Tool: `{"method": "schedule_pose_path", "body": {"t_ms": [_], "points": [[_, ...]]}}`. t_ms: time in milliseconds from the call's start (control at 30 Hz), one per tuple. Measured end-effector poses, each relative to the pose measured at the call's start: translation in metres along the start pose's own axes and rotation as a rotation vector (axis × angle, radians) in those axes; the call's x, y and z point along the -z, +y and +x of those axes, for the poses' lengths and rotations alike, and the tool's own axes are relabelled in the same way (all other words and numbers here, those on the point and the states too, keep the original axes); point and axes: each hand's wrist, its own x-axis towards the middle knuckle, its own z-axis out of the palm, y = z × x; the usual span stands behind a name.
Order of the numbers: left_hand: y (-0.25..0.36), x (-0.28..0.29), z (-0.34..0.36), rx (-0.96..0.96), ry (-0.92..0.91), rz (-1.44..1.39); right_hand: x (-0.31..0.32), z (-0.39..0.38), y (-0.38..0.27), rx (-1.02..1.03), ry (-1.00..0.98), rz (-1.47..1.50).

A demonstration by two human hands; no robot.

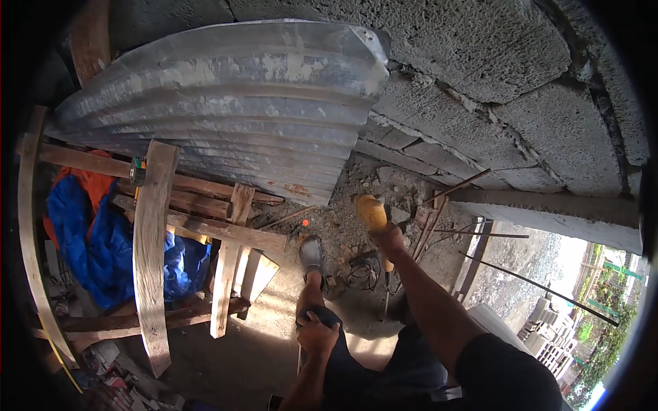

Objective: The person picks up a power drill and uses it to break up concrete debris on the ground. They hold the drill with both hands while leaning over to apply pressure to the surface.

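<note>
My right hand (389, 241) grips a yellow demolition hammer (371, 211) by its middle. Its thick yellow body is beyond the hand, and a thin metal bit (384, 306) points back toward me. The tool is over rubble-strewn ground (343, 236); I cannot tell whether it touches it. A dark cable (363, 267) lies coiled just left of the tool. My left hand (318, 335) is on my left knee, its fingers wrapped round it. Below that knee, my foot in a grey shoe (311, 253) stands on the ground.
A corrugated metal sheet (240, 89) leans against the block wall (480, 48). At left, rough timbers (154, 253) frame a blue tarp (89, 233); a tape measure (138, 171) hangs there. Steel bars (541, 288) jut out at right, near an opening with stacked blocks (548, 329) beyond.
</note>
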Motion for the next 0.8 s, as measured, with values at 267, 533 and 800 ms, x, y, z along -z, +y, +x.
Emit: {"method": "schedule_pose_path", "body": {"t_ms": [267,533,800], "points": [[-0.003,0.010,0.011,0.005,-0.013,-0.023,-0.068,0.100,0.016,0.042,0.171,-0.007],[-0.019,0.014,0.016,0.017,-0.053,-0.005,-0.094,0.115,0.004,-0.022,0.281,-0.108],[-0.015,0.006,0.018,-0.014,-0.057,0.007,-0.077,0.115,0.021,-0.070,0.156,-0.021]]}}
